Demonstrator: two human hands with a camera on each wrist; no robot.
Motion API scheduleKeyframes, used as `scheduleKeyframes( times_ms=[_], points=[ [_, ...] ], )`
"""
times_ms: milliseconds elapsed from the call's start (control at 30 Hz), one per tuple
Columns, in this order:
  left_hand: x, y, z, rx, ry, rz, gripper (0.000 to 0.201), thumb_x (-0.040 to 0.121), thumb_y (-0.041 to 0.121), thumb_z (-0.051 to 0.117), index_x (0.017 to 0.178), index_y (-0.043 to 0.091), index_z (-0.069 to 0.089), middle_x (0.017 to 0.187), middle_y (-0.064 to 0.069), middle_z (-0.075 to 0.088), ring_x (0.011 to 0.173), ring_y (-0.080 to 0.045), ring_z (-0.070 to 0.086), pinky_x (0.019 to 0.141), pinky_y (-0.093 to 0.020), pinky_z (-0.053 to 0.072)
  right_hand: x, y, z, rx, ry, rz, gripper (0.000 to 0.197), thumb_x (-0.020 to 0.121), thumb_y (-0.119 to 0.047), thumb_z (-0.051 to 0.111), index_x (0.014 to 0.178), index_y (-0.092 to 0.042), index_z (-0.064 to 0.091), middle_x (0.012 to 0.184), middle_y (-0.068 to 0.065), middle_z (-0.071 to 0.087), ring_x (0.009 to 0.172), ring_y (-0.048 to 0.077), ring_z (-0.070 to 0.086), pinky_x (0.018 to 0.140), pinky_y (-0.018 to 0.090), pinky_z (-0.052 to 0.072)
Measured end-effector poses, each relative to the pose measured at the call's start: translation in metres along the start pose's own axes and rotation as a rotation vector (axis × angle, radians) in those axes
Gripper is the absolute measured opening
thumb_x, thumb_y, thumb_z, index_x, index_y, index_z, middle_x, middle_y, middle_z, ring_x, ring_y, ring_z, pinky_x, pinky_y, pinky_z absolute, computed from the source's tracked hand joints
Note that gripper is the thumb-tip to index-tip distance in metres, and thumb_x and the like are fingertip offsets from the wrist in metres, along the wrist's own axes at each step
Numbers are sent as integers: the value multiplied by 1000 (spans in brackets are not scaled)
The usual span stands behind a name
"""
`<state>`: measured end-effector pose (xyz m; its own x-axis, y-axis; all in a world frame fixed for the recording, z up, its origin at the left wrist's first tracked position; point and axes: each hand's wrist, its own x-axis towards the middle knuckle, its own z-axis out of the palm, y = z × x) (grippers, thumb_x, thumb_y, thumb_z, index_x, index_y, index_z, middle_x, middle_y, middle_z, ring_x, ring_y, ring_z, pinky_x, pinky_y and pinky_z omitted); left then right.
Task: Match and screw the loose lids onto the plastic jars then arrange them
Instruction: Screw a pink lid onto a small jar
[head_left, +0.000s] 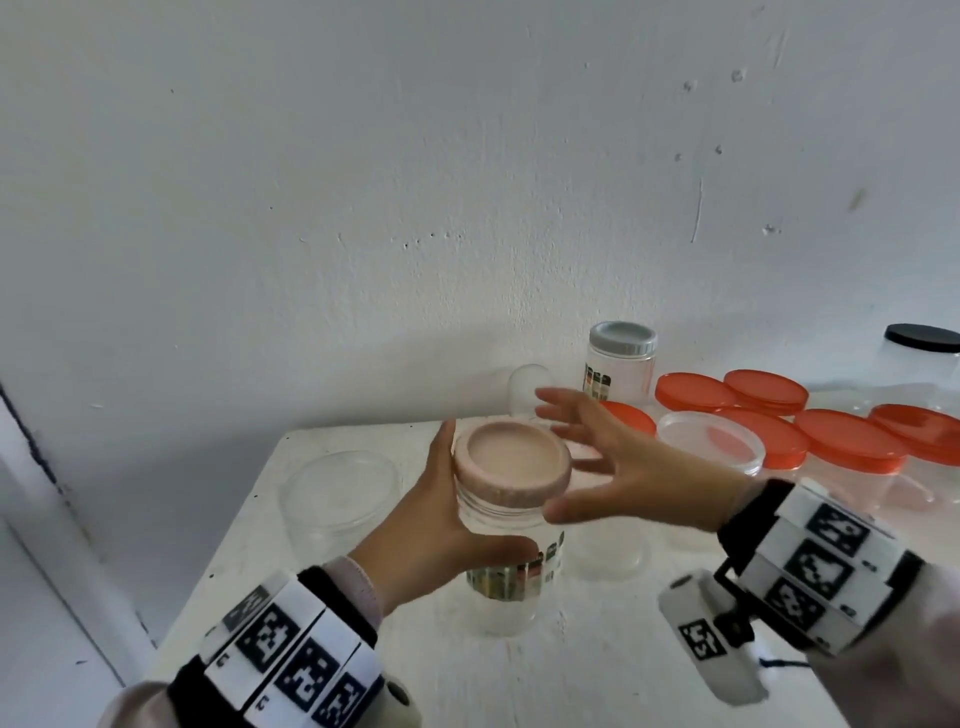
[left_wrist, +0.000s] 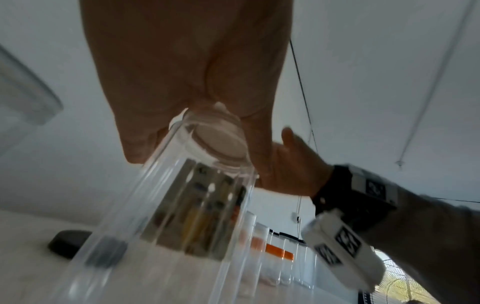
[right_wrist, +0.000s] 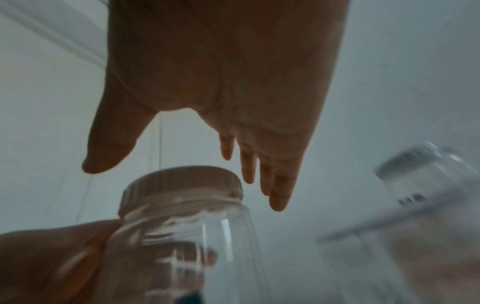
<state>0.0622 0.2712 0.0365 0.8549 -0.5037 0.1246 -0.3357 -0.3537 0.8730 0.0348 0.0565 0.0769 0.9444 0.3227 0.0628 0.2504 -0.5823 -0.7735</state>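
The left hand (head_left: 441, 525) gripped a clear jar (head_left: 506, 561) that stood near the middle of the white table (head_left: 597, 670), thumb across its near side and fingers behind its neck. A pink lid (head_left: 513, 464) sat on the jar's mouth; whether it was screwed tight could not be told. The right hand (head_left: 634, 467) hovered just right of the lid with fingers spread and straight, holding nothing and clear of the lid. To the left stood an uncapped clear tub (head_left: 340, 491). On the far right were tubs with orange lids (head_left: 852, 441), one with a clear lid (head_left: 711, 447), and, against the wall, a jar with a grey lid (head_left: 622, 340).
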Motion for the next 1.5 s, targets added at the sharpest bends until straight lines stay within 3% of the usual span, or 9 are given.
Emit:
scheduleKeyframes(
  times_ms=[233, 533, 700, 967, 1067, 1167, 1267, 1433, 1500],
  points=[
    [-1, -15, 12, -116, 8, -24, 91, 51, 35, 85, 128, 34, 36, 127, 12, 53, 113, -1, 54, 94, -26, 49, 31, -47, -9, -528, -196, 5, 88, 73, -54, 74, 145, -45, 23, 143, -19, 32, 130, 3, 32, 104, 25, 31],
    [0, -16, 7, -137, -19, -11, 94, 56, 34, 85, 134, 36, 32, 127, 15, 54, 116, 1, 52, 97, -24, 47, 50, -70, -9, -726, -359, 89, 85, 71, -47, 77, 141, -48, 29, 137, -19, 34, 129, 7, 32, 105, 34, 34],
    [0, -17, 8, -164, -27, 2, 93, 56, 32, 85, 134, 34, 34, 126, 14, 56, 114, 0, 55, 94, -25, 50, 52, -71, -7, -784, -333, 127, 82, 65, -61, 75, 135, -49, 33, 134, -16, 39, 121, 11, 42, 101, 37, 41],
    [-1, -19, 9, -142, -16, -20, 92, 54, 40, 84, 131, 37, 35, 125, 17, 55, 114, 2, 53, 89, -19, 48, 51, -72, 4, -817, -286, 244, 91, 50, -87, 60, 124, -39, 35, 108, -10, 49, 68, 13, 69, 65, 32, 56],
    [0, -20, 8, -132, -10, -23, 92, 55, 39, 84, 131, 39, 33, 126, 18, 54, 114, 2, 52, 90, -18, 47, 54, -70, 3, -852, -307, 262, 100, 49, -89, 57, 133, -43, 28, 129, -10, 44, 104, 17, 61, 87, 40, 50],
    [0, -19, 8, -114, -14, -11, 92, 55, 40, 83, 131, 38, 32, 126, 19, 53, 115, 2, 51, 90, -17, 45, 53, -76, -3, -768, -374, 200, 92, 62, -71, 70, 138, -54, 20, 143, -17, 30, 129, 14, 36, 104, 42, 37],
    [1, -20, 8, -124, -23, 0, 91, 56, 38, 84, 131, 39, 32, 126, 17, 53, 115, 1, 52, 96, -24, 47, 52, -77, -7, -747, -400, 158, 76, 70, -59, 72, 134, -56, 30, 138, -21, 34, 128, 10, 35, 105, 39, 36],
    [1, -22, 9, -110, -5, -8, 86, 52, 43, 83, 123, 44, 34, 124, 19, 53, 113, 3, 51, 93, -21, 46, 54, -74, 1, -830, -304, 223, 81, 62, -84, 55, 131, -44, 37, 127, -11, 43, 105, 19, 59, 91, 39, 49],
    [1, -23, 9, -105, -1, -13, 87, 53, 42, 83, 124, 44, 33, 124, 19, 53, 113, 3, 51, 92, -20, 46, 55, -73, 1, -851, -313, 241, 86, 62, -84, 55, 135, -44, 32, 132, -12, 39, 115, 19, 52, 97, 42, 44]
  ],
)
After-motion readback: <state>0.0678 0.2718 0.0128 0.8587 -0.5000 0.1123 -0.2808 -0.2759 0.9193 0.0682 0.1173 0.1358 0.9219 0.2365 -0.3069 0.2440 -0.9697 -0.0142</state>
